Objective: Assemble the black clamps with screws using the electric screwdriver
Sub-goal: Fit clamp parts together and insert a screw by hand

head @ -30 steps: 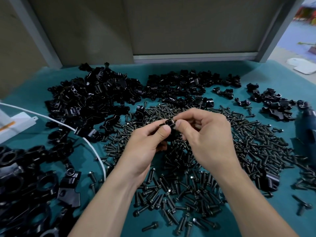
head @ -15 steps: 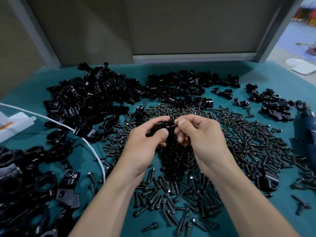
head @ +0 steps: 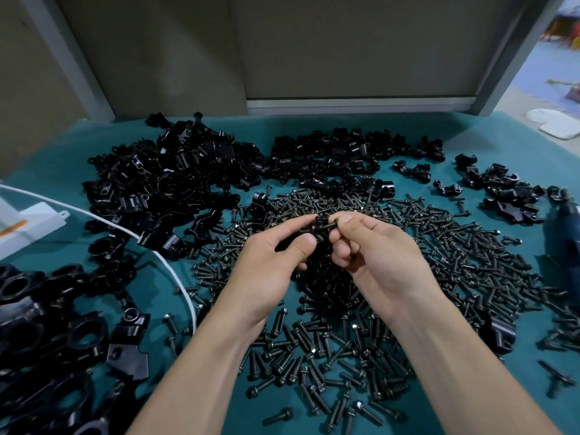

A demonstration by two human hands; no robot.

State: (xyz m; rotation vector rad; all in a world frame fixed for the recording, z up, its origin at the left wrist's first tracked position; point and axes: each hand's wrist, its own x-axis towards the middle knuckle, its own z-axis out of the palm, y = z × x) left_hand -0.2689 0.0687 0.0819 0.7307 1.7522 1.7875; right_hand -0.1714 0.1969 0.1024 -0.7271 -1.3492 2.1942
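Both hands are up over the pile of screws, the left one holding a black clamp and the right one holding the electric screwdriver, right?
Not quite. The head view shows the right hand pinching what looks like a screw against the black clamp in the left hand; the electric screwdriver lies untouched on the table, far right.
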